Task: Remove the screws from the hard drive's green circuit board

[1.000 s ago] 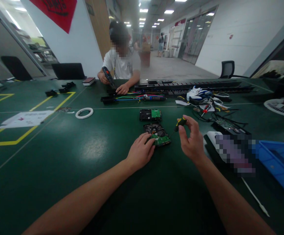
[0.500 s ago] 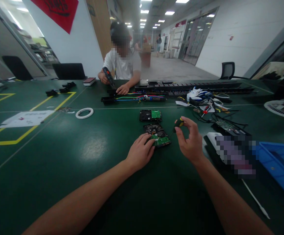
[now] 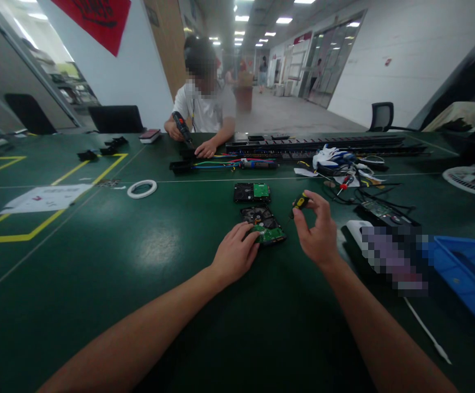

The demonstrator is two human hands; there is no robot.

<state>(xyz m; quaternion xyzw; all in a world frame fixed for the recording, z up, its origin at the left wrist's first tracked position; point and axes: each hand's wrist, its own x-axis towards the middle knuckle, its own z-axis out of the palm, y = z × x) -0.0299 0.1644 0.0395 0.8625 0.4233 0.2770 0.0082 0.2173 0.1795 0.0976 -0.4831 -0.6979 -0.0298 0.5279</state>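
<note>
My left hand grips the near left edge of a hard drive, its fingers closed against the green circuit board. The drive lies on the table with its round spindle area showing, and my fingers hide its left corner. Between the thumb and fingers of my right hand is a short screwdriver with a black and yellow handle. It is held tilted, just right of the drive and apart from it; the thin shaft is hard to make out. A second hard drive sits right behind the first.
Opposite, a person holds a power drill over black parts with coloured wires. At right are gloves, cables, a white-edged device and a blue tray. A tape roll and paper lie left.
My right hand has lifted the screwdriver slightly, away from the hard drive, and its handle has turned a little. My left hand stays on the drive.
</note>
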